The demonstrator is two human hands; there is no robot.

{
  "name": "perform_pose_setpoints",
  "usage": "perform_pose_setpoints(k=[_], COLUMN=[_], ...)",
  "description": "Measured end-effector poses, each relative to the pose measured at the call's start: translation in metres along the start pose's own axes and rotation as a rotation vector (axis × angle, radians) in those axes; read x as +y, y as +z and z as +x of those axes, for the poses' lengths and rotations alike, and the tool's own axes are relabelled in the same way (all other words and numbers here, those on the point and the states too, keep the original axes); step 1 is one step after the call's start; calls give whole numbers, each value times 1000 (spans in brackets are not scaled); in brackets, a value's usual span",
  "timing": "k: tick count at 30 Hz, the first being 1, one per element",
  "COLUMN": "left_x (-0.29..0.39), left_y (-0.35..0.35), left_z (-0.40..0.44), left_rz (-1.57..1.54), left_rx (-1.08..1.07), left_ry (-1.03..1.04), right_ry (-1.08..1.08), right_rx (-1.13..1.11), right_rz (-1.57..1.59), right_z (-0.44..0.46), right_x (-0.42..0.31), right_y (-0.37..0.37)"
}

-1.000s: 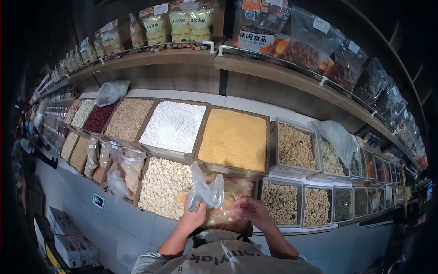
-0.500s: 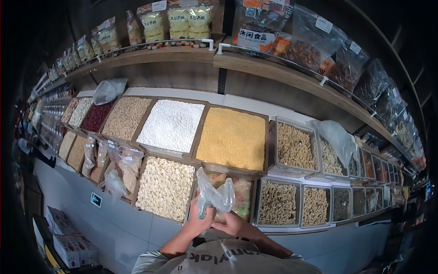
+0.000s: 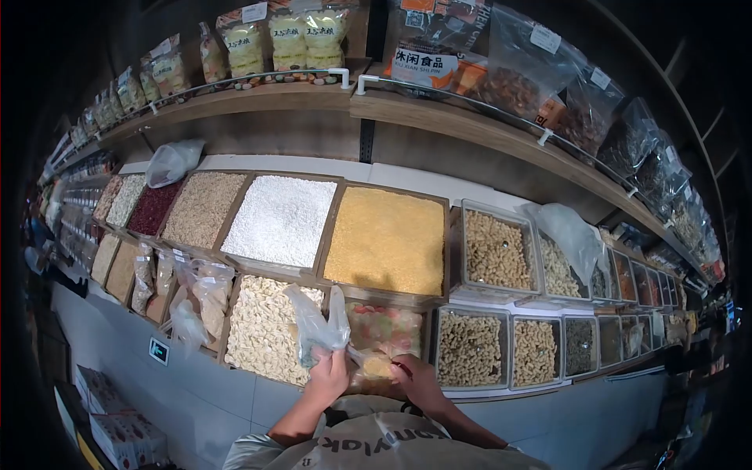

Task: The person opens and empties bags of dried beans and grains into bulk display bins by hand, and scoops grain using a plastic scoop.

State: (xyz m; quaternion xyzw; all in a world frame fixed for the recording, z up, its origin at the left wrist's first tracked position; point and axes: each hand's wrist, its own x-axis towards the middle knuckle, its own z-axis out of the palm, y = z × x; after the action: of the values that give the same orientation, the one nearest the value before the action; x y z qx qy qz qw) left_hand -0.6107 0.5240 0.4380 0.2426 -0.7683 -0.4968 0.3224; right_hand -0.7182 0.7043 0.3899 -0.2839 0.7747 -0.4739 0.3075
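A thin, clear plastic bag (image 3: 319,327) stands up from my left hand (image 3: 327,376), its two handle-like ends pointing upward. My left fingers are closed around its lower part. Farther right, my right hand (image 3: 421,385) has its fingers pinched together, and a strip of the bag's film seems to stretch across to them. A yellowish patch (image 3: 376,366) shows between the hands; I cannot make out what it is. Just beyond lies a bin with red and green printed packaging (image 3: 384,325). Pale flakes (image 3: 262,333) fill the wooden bin behind the bag.
Behind are wooden bins of yellow grain (image 3: 388,239) and white grain (image 3: 280,219). Clear bins of peanuts (image 3: 471,350) run to the right. A shelf (image 3: 446,117) holding packaged snacks overhangs the back. Filled bags (image 3: 210,294) sit at left; printed boxes (image 3: 129,439) stand on the floor.
My hands have moved apart, the left one leftward with the bag and the right one rightward. The bag now overlaps the flakes bin, and the view has shifted slightly.
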Motion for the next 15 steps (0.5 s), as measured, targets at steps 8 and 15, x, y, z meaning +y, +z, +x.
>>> perform_pose_setpoints(k=[8,15], left_x=[6,2], left_y=[1,1], left_z=[11,17], left_rz=[-342,-589], left_rx=[181,309], left_ry=[23,-61], right_ry=[29,79], right_rx=[16,133], right_rz=[396,251], right_z=[8,7], right_x=[-4,-1], right_y=[-13,-8])
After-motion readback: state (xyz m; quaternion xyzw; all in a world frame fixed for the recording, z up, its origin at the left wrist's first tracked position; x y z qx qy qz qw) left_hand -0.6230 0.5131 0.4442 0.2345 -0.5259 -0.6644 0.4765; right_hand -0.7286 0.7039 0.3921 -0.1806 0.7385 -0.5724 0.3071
